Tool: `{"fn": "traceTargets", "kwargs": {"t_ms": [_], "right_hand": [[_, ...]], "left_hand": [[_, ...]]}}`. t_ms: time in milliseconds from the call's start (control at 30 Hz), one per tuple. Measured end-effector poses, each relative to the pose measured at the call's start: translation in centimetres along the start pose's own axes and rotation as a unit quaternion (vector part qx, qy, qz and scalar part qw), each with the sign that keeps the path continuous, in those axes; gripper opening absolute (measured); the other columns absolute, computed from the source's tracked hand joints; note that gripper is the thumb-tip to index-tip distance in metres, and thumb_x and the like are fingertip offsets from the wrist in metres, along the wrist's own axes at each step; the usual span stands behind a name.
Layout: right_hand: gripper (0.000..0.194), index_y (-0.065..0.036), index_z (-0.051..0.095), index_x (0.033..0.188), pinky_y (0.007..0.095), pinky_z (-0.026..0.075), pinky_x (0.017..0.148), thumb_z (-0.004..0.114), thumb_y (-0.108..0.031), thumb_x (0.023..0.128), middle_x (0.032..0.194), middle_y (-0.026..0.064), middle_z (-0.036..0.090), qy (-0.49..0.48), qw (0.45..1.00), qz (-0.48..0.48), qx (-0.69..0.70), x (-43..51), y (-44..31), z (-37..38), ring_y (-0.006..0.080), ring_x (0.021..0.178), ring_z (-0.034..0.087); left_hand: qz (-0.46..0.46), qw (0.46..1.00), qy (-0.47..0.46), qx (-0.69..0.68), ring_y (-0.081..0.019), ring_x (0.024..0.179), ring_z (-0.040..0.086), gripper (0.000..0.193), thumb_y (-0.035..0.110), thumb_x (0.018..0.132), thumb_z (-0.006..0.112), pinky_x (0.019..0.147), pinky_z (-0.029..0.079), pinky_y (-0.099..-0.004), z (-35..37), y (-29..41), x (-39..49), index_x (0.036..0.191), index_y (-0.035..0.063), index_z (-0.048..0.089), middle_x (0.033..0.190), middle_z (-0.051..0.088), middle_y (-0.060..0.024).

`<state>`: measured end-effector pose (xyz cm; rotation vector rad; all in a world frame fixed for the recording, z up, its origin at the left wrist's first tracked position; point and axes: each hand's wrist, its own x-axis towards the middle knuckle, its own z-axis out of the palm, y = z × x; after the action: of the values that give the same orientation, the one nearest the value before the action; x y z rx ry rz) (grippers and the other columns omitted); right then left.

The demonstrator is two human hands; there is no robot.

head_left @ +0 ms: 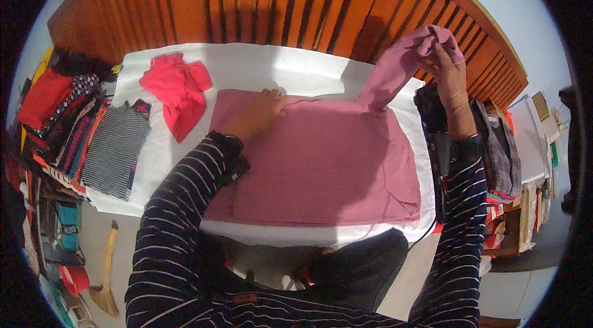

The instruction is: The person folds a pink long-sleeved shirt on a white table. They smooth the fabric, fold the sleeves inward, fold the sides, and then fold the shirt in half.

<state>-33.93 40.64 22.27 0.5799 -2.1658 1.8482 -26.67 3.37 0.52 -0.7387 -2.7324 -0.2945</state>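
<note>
A dusty-pink garment (319, 161) lies spread flat before me on a white sheet (305, 73). My right hand (447, 71) holds the end of its sleeve (398, 68) up off the surface, pinched between thumb and fingers, at the far right. On the garment's upper left edge rests my left hand (261, 117), palm down, its fingertips at the fabric's far border. Whether those fingers grip any cloth cannot be made out. A crumpled bright-pink garment (178, 91) is on the sheet to the left of that hand.
Folded clothes are stacked at the left, a striped garment (118, 147) nearest. More folded clothes (498, 156) lie at the right, beyond my right forearm. An orange slatted wooden headboard (259, 3) stands along the far side. A broom (109, 272) is on the floor at lower left.
</note>
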Motion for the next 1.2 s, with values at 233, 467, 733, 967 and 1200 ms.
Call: {"fn": "traceTargets", "kwargs": {"t_ms": [233,467,733,967,1200], "right_hand": [[0.031,-0.006,0.056,0.126,0.0366,0.058,0.080,0.051,-0.021,0.099,0.106,0.0055,0.064,0.015,1.000,0.025,-0.012,-0.7,-1.0,0.3,0.0177,0.096,0.064],[0.030,-0.006,0.060,0.124,0.0244,0.056,0.060,0.056,-0.019,0.097,0.092,0.0023,0.066,0.016,0.999,0.012,-0.044,-2.6,-3.6,2.2,0.0100,0.076,0.064],[0.022,0.000,0.065,0.101,0.0376,0.053,0.070,0.064,-0.019,0.089,0.083,0.0166,0.069,0.014,0.953,-0.135,-0.272,-8.3,-5.3,6.1,0.0266,0.078,0.068],[0.034,0.003,0.059,0.105,0.0440,0.053,0.068,0.067,-0.011,0.076,0.096,0.0209,0.062,-0.124,0.893,-0.193,-0.388,-19.3,-2.8,10.3,0.0391,0.085,0.063],[0.045,0.001,0.059,0.112,0.0411,0.052,0.083,0.069,-0.012,0.069,0.115,0.0168,0.057,-0.280,0.853,-0.208,-0.388,-23.9,-0.6,11.4,0.0360,0.100,0.060]], "left_hand": [[-0.009,0.999,-0.046,-0.007,-0.0367,0.113,0.055,0.035,0.026,0.096,0.048,0.100,0.043,-0.0445,-1.9,1.4,-0.2,0.122,0.0035,0.057,0.123,0.056,-0.0170],[-0.048,0.980,-0.023,-0.190,-0.0360,0.108,0.059,0.040,0.025,0.092,0.060,0.092,0.047,-0.0428,-4.0,5.4,1.6,0.120,-0.0022,0.056,0.119,0.058,-0.0231],[-0.111,0.686,-0.114,-0.710,-0.0310,0.106,0.063,0.064,0.056,0.099,0.037,0.088,0.052,-0.0422,-7.7,12.0,2.7,0.126,-0.0006,0.051,0.113,0.062,-0.0205],[-0.119,0.436,-0.168,-0.876,-0.0382,0.121,0.052,0.092,0.077,0.087,0.033,0.093,0.046,-0.0576,-5.4,15.1,-2.1,0.141,0.0032,0.030,0.131,0.049,-0.0231],[-0.199,0.413,-0.084,-0.885,-0.0251,0.100,0.061,0.066,0.058,0.097,0.037,0.087,0.053,-0.0416,-5.9,16.7,-6.2,0.133,0.0025,0.044,0.115,0.061,-0.0128]]}}
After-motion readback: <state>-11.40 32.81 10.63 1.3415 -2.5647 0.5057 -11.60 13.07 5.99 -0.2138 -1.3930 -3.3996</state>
